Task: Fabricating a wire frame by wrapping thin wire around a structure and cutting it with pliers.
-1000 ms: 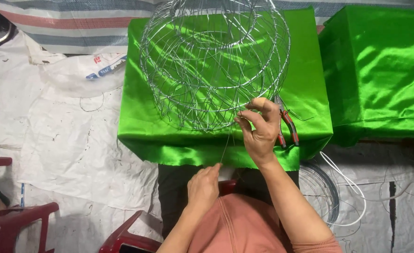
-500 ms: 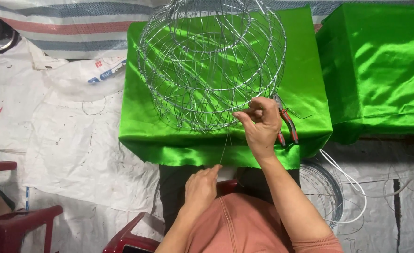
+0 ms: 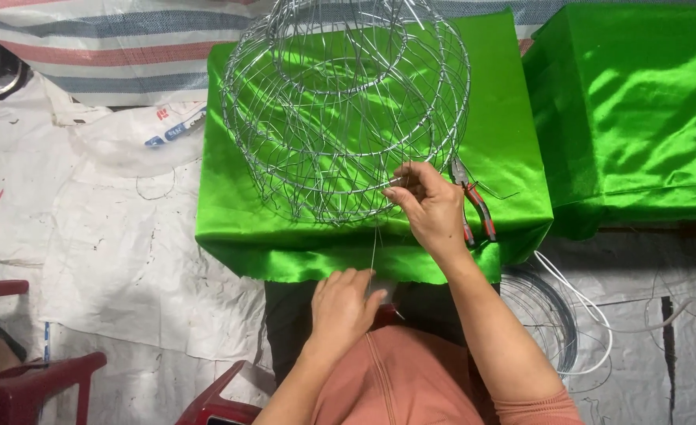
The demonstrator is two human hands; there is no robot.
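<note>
The right hand (image 3: pixel 433 208) is pinching a thin wire (image 3: pixel 374 245) at the near rim of the wire cage (image 3: pixel 346 110); the left hand (image 3: pixel 345 305) is gripping its lower end, so the wire is running straight toward the person. The cage is sitting on green cloth (image 3: pixel 513 134), pliers (image 3: pixel 474 206) just beside it, white sheeting (image 3: pixel 96 236) covering the floor
</note>
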